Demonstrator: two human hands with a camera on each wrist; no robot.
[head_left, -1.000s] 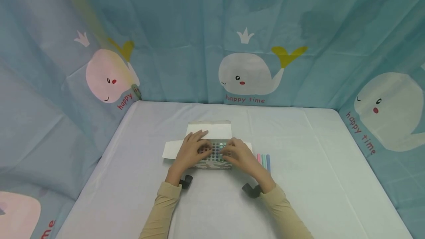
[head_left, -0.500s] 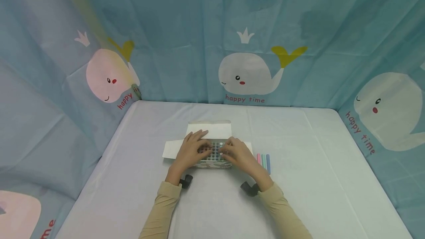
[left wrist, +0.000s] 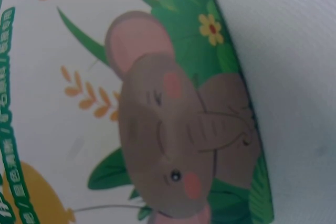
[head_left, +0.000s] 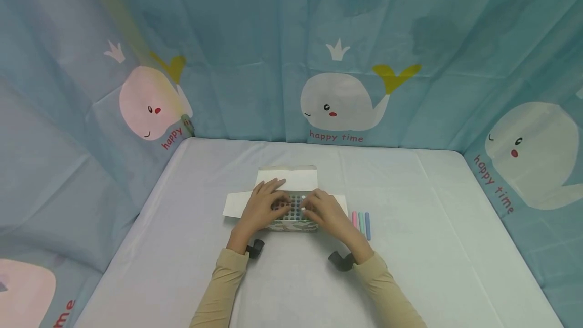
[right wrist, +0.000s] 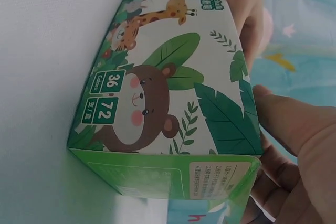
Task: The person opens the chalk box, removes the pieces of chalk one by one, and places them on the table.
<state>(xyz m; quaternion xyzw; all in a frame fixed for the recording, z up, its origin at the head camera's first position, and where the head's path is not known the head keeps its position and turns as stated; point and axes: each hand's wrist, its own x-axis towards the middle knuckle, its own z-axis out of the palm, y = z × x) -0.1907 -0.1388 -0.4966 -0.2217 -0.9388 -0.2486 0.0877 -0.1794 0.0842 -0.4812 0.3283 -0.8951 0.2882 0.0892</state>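
A printed cardboard chalk box point(right wrist: 157, 77) with cartoon animals lies with its top open, filled with rows of chalk sticks point(head_left: 295, 207). My left hand point(head_left: 263, 209) lies over the box's left part, fingers spread, thumb and index finger above the chalk. Over the right part, my right hand point(head_left: 324, 210) has its thumb and fingertips bent down among the sticks, close to white chalk ends point(head_left: 303, 197). I cannot tell whether it pinches one. The right wrist view shows the right thumb at the box's upper edge. In the left wrist view the box's elephant print point(left wrist: 168, 135) fills most of the frame.
Three chalk sticks, pink, green and blue point(head_left: 368, 226), lie side by side right of the box. White box flaps point(head_left: 237, 205) spread out to the left, right and back. A white cloth point(head_left: 182, 247) covers the table, with a whale-print curtain point(head_left: 255, 90) behind.
My right hand has shifted slightly left over the chalk, its wrist moving a little left too. The left hand and the box have stayed in place.
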